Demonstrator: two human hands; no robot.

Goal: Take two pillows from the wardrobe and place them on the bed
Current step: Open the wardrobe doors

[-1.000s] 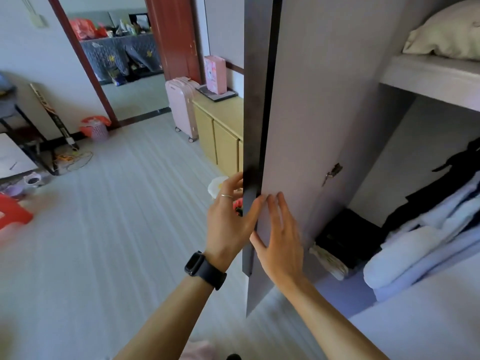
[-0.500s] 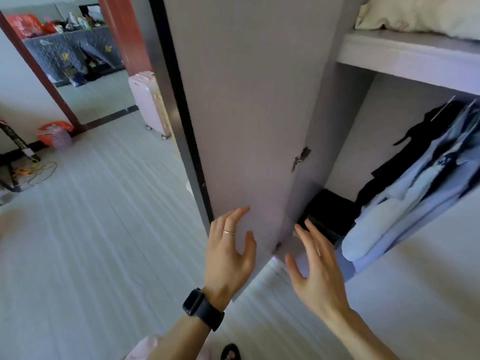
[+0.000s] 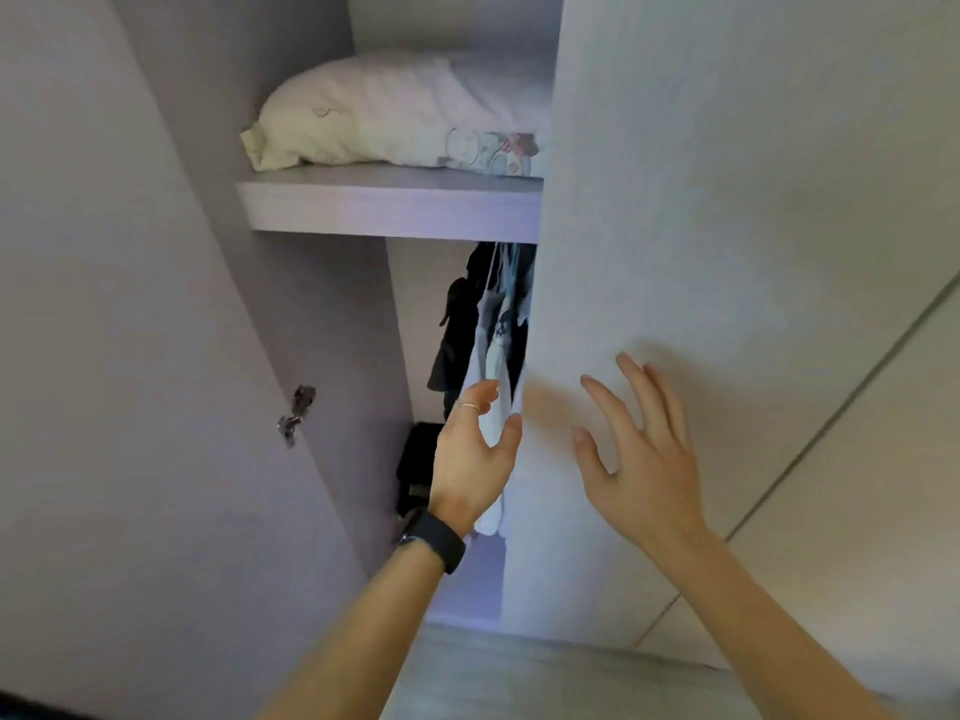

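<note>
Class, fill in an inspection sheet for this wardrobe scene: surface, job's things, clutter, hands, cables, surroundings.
Surface: wardrobe shelf, above the hanging space.
Job's things: cream pillow lying on the shelf; a patterned item beside it, partly hidden by the right door, kind unclear.
Clutter: hanging clothes; dark folded item below.
Hands: left hand open, at the right door's edge; right hand open, by the door face; both empty.
Cables: nothing seen.
Surroundings: left door swung open, hinge showing.

Bare forearms, a black watch (image 3: 434,543) on the left wrist (thin ring (image 3: 469,406) on that hand's finger).
</note>
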